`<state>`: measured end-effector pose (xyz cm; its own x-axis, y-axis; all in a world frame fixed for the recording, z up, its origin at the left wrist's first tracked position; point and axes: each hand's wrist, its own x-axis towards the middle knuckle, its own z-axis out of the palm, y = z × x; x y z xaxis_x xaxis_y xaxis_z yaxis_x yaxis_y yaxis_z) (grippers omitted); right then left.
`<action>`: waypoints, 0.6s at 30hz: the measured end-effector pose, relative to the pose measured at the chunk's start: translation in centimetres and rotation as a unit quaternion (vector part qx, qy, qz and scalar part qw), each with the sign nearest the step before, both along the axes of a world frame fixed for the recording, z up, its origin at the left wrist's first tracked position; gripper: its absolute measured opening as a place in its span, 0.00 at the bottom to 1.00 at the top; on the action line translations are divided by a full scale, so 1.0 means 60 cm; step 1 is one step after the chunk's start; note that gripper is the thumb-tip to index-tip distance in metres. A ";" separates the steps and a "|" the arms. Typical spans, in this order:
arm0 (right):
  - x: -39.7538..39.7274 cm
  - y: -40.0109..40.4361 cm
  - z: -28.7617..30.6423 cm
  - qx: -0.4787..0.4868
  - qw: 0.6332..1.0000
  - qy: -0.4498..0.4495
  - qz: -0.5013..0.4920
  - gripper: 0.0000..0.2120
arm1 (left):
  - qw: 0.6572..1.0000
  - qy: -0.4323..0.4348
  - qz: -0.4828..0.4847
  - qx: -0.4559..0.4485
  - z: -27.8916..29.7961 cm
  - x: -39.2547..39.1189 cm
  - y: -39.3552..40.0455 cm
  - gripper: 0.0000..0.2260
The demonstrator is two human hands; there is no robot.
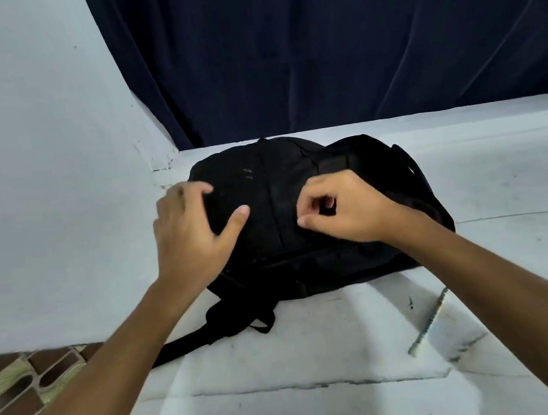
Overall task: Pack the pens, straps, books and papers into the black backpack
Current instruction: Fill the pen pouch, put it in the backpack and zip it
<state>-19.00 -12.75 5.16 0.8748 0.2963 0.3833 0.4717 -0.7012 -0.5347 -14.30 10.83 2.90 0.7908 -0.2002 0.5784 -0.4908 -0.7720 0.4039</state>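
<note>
Backpack (283, 185) lies mid-frame; your left hand (189, 231) presses on it, fingers spread, while your right hand (342, 209) pinches its fabric. A pen (428, 321) lies lower right.

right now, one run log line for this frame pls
left hand: flat on black backpack | right hand: fingers curled at its top, pinch unclear | pen: lying on white surface, unpacked

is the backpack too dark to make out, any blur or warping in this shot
Head view: the black backpack is underexposed, seams barely readable; the left hand is slightly motion-blurred, the right hand sharper; wide-angle distortion bends the wall edge; lighting soft, shadows faint.
</note>
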 end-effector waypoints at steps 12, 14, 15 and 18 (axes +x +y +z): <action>0.000 -0.055 -0.017 0.040 0.991 0.009 -0.127 0.02 | 0.953 -0.007 -0.202 0.223 0.015 0.012 -0.064 0.30; 0.009 -0.047 0.024 0.081 0.985 -0.036 -0.147 0.02 | 0.961 -0.044 -0.217 0.163 0.031 0.009 -0.075 0.27; 0.014 -0.042 0.041 0.086 0.983 -0.060 -0.153 0.03 | 0.962 -0.062 -0.220 0.149 0.041 0.011 -0.081 0.25; 0.023 -0.023 0.075 0.031 0.970 -0.141 -0.194 0.04 | 0.965 -0.102 -0.199 0.136 0.094 0.034 -0.094 0.14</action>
